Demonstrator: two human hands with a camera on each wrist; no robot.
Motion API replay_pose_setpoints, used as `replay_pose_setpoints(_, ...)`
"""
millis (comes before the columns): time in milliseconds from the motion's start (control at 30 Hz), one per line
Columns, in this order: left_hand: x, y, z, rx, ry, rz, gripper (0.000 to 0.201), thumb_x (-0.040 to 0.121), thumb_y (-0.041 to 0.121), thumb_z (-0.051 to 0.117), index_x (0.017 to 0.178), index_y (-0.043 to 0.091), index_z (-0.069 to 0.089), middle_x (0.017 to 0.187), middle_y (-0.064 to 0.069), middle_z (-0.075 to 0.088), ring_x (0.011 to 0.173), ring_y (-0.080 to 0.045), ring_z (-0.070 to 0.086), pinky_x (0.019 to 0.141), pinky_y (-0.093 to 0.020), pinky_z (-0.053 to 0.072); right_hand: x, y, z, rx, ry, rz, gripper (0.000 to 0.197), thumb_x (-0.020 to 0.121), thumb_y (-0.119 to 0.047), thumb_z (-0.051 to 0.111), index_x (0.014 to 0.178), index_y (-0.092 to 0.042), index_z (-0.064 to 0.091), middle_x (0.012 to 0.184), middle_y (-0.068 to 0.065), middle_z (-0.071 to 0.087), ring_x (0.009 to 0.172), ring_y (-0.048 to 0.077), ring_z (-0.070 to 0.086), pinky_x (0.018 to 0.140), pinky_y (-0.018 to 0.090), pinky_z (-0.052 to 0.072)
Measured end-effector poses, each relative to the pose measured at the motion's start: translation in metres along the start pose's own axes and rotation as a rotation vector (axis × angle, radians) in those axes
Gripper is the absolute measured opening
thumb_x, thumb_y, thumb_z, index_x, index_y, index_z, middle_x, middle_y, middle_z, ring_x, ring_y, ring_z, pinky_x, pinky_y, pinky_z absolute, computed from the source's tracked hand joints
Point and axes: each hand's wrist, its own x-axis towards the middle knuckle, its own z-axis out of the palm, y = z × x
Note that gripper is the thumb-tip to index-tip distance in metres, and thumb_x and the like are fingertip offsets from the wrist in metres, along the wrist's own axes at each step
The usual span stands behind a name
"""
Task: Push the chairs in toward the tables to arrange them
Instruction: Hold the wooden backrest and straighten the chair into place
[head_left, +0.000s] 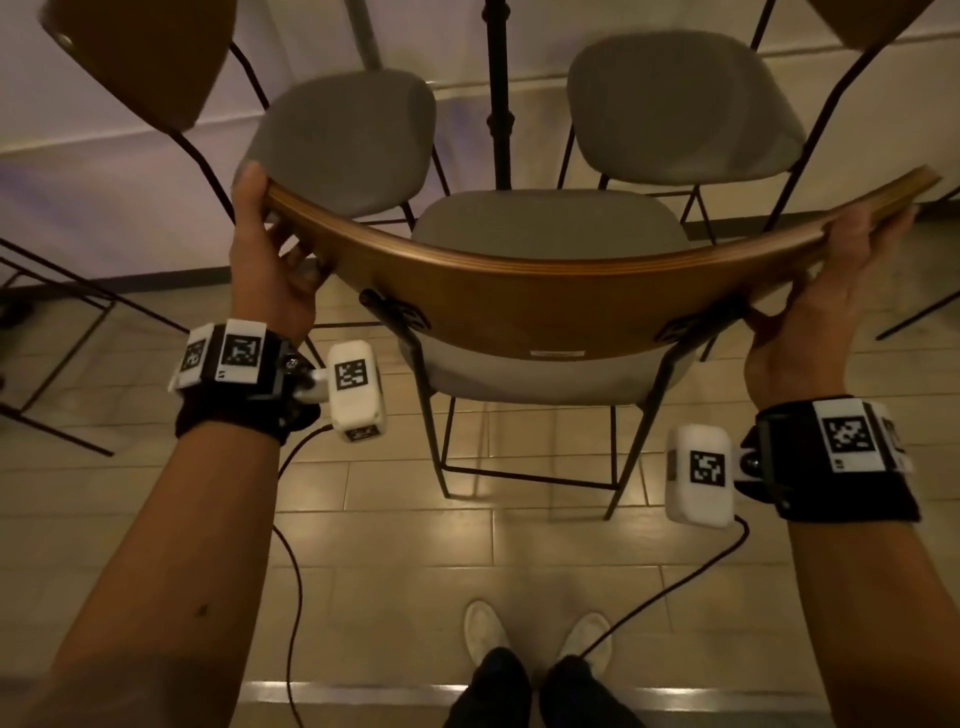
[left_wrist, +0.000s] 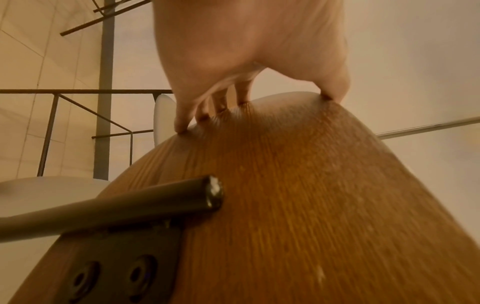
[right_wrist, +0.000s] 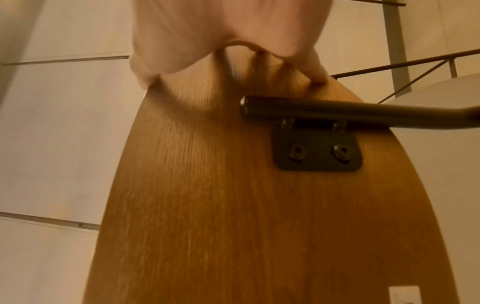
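Note:
A chair with a curved wooden backrest (head_left: 545, 291), grey seat (head_left: 545, 228) and black metal legs stands in front of me. My left hand (head_left: 270, 249) grips the backrest's left end, thumb over the top edge and fingers (left_wrist: 187, 121) against the back face. My right hand (head_left: 826, 280) grips the right end in the same way, its fingers (right_wrist: 317, 74) on the wood (right_wrist: 233, 205). The wooden back (left_wrist: 311, 205) fills both wrist views. No tabletop shows; a black pole (head_left: 498, 93) rises beyond the chair.
Two more grey-seated chairs stand past the held one, one at the left (head_left: 348, 135) and one at the right (head_left: 680, 104), with wooden backs at the top corners. A black wire frame (head_left: 62, 322) sits on the left. Tiled floor (head_left: 389, 545) and my shoes lie below.

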Motion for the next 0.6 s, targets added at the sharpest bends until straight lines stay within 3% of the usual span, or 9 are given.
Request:
replay_pose_setpoints(133, -0.010, -0.009, 0.003, 0.016, 0.034, -0.006, 0.080, 0.076, 0.060, 0.060, 0.142, 0.019, 0.043, 0.131, -0.007, 0.057, 0.119, -0.024, 0.058, 0.100, -0.043, 0.051, 0.013, -0.003, -0.012, 0.028, 0.003, 0.034, 0.090, 0.080, -0.063, 0.054, 0.153, -0.035, 0.010, 0.153, -0.007, 0.032, 0.128, 0.011, 0.046, 0.090, 0.037, 0.054)
replay_pose_setpoints(233, -0.021, -0.016, 0.006, 0.019, 0.066, 0.005, 0.078, 0.076, 0.058, 0.061, 0.141, 0.019, 0.043, 0.132, -0.007, 0.057, 0.120, -0.022, 0.058, 0.100, -0.043, 0.050, 0.022, -0.010, -0.022, 0.023, -0.020, 0.072, 0.106, 0.066, -0.073, 0.062, 0.153, -0.036, 0.013, 0.152, -0.009, 0.033, 0.129, 0.012, 0.044, 0.097, 0.044, 0.049)
replay_pose_setpoints(367, -0.031, -0.021, 0.007, 0.002, 0.113, 0.019, 0.071, 0.079, 0.056, 0.061, 0.137, 0.018, 0.048, 0.128, -0.006, 0.061, 0.116, -0.021, 0.060, 0.098, -0.043, 0.051, 0.026, -0.012, -0.027, 0.022, -0.059, 0.095, 0.114, 0.057, -0.076, 0.066, 0.152, -0.037, 0.017, 0.149, -0.011, 0.036, 0.127, 0.013, 0.044, 0.097, 0.044, 0.048)
replay_pose_setpoints(533, -0.026, -0.018, 0.004, 0.018, 0.145, 0.019, 0.067, 0.078, 0.055, 0.061, 0.132, 0.015, 0.053, 0.114, -0.002, 0.064, 0.111, -0.020, 0.063, 0.089, -0.040, 0.056, 0.027, -0.005, -0.029, 0.043, -0.059, 0.081, 0.100, 0.067, -0.069, 0.062, 0.151, -0.037, 0.019, 0.148, -0.012, 0.038, 0.128, 0.011, 0.044, 0.096, 0.042, 0.047)
replay_pose_setpoints(600, -0.021, -0.015, 0.004, 0.026, 0.157, 0.028, 0.058, 0.076, 0.055, 0.062, 0.118, 0.015, 0.059, 0.104, 0.000, 0.064, 0.104, -0.018, 0.064, 0.084, -0.038, 0.057, 0.025, -0.001, -0.024, 0.078, -0.051, 0.085, 0.093, 0.073, -0.065, 0.057, 0.152, -0.037, 0.017, 0.148, -0.011, 0.038, 0.129, 0.012, 0.043, 0.096, 0.043, 0.047)
